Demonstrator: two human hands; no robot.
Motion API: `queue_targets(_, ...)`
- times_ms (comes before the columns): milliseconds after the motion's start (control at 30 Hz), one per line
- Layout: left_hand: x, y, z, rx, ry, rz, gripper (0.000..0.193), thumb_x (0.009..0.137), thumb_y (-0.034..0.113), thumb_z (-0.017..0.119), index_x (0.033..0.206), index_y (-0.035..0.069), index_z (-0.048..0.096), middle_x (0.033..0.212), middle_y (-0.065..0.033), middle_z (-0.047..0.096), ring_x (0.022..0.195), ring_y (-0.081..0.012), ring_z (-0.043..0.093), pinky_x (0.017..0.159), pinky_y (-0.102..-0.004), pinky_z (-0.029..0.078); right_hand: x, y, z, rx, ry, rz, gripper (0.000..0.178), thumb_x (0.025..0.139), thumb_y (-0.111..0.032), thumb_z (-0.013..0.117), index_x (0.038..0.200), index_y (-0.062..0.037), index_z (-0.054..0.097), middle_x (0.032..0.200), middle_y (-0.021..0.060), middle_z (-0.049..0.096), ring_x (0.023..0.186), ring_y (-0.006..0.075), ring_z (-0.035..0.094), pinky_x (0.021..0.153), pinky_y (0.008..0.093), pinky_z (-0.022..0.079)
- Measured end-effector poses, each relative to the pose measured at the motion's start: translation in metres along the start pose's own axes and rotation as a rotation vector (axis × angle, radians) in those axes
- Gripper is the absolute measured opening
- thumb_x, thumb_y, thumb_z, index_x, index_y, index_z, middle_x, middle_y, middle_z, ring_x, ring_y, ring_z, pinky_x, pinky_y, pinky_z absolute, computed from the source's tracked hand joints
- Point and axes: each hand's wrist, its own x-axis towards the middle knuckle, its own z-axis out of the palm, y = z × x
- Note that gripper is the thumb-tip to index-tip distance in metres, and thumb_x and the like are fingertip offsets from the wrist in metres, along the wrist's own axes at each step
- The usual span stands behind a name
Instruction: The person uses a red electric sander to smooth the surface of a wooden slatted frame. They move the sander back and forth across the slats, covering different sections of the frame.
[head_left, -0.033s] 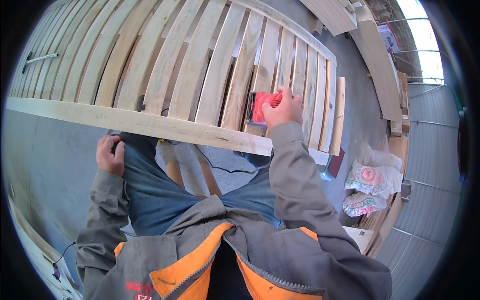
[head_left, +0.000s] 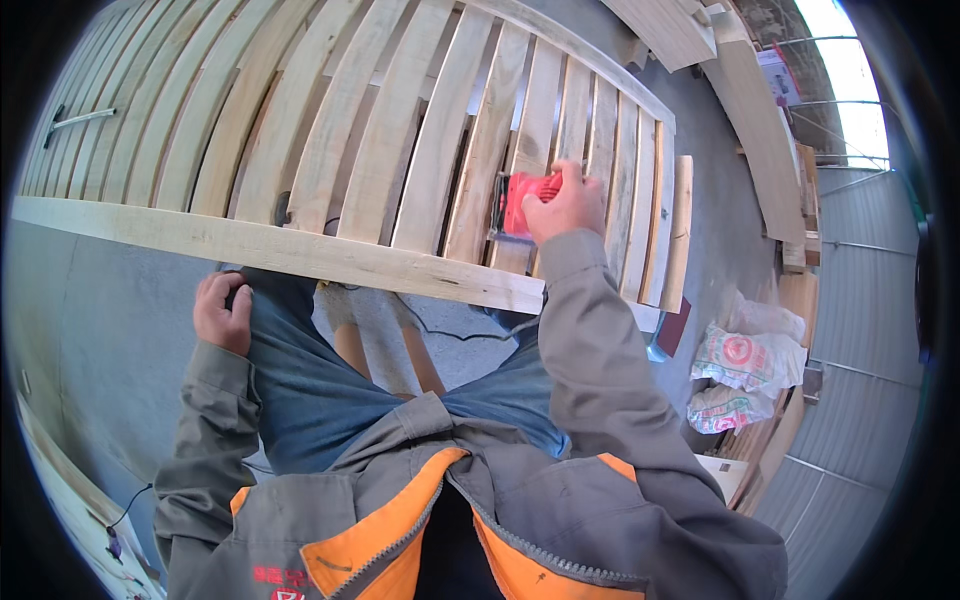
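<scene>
Pressing down on the red sander [head_left: 527,203], the right hand [head_left: 566,205] has its grip closed over the tool's top, and the sander sits flat on a pale wooden slat [head_left: 497,150] of the slatted frame [head_left: 300,130]. That slat's long axis runs straight away from the grip, toward the far rail, with more slats lying side by side off to its left. Well back and to the left of that grip, the left hand [head_left: 222,312] is curled shut on the jeans [head_left: 300,370] at the thigh, below the near rail [head_left: 270,250]. Right hand is the nearer one by far.
</scene>
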Motion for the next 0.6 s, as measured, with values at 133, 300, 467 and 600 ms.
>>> queue_targets(133,-0.002,0.003,0.0,-0.013,0.013,-0.019,0.014,0.091,0.008,0.069,0.102,-0.001,0.072,0.106,-0.0179,0.072,0.102,-0.036,0.066,0.093,-0.0422,0.053,0.045,-0.006,0.013,-0.064,0.055,0.0,0.055,0.076,-0.029,0.081,0.128,-0.0191,0.066,0.124,0.0227,0.062,0.113,0.0435,0.066,0.101,0.0479,0.055)
queue_targets(300,-0.003,-0.001,0.003,-0.056,0.019,-0.027,0.015,0.09,0.007,0.069,0.103,-0.001,0.072,0.107,-0.0181,0.072,0.102,-0.0358,0.067,0.094,-0.0418,0.053,0.092,0.013,0.013,-0.144,0.041,0.053,0.062,0.077,-0.036,0.081,0.135,-0.0189,0.064,0.127,0.0219,0.062,0.113,0.0405,0.067,0.102,0.0457,0.056)
queue_targets(467,-0.001,-0.001,0.001,-0.056,0.003,-0.036,0.016,0.09,0.006,0.068,0.103,-0.002,0.072,0.109,-0.019,0.072,0.102,-0.0356,0.067,0.094,-0.0414,0.053,0.117,0.008,0.014,-0.112,0.029,0.095,0.054,0.081,-0.035,0.079,0.132,-0.0222,0.067,0.128,0.0215,0.062,0.117,0.043,0.067,0.102,0.0482,0.056)
queue_targets(600,0.003,0.005,0.002,-0.065,-0.015,-0.037,0.015,0.09,0.005,0.068,0.103,-0.003,0.071,0.108,-0.0191,0.072,0.102,-0.0358,0.066,0.094,-0.0414,0.052,0.14,0.009,0.018,-0.114,0.03,0.086,0.056,0.082,-0.036,0.079,0.134,-0.0222,0.065,0.131,0.0207,0.061,0.119,0.0413,0.066,0.104,0.0473,0.056)
